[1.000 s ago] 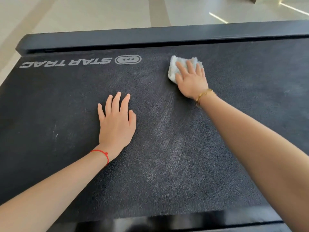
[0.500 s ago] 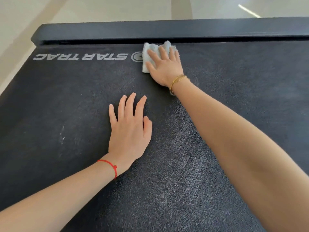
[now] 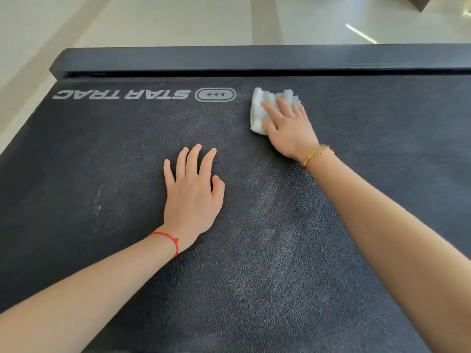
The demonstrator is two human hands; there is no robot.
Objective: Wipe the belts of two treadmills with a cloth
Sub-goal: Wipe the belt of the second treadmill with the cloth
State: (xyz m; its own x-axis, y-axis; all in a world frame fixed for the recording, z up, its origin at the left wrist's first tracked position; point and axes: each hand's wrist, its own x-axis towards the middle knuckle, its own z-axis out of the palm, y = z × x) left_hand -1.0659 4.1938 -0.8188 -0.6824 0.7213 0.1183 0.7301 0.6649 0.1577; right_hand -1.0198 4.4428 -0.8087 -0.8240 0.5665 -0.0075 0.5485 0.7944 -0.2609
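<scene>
A black treadmill belt (image 3: pixel 102 161) fills most of the view, with a grey STAR TRAC logo (image 3: pixel 122 94) printed near its far edge. A white cloth (image 3: pixel 257 110) lies on the belt just right of the logo. My right hand (image 3: pixel 288 128) presses flat on the cloth with straight fingers. My left hand (image 3: pixel 191 192) rests flat on the belt's middle, fingers spread, holding nothing. Pale dusty streaks run across the belt between my arms.
A black side rail (image 3: pixel 229 58) borders the belt's far edge, with a dark gap below it. Beyond it lies pale tiled floor (image 3: pixel 153 21). A brown object corner (image 3: pixel 420 2) shows at the top right.
My right hand slid the cloth left up to the logo, then back right and slightly toward me. My left hand stayed planted on the belt.
</scene>
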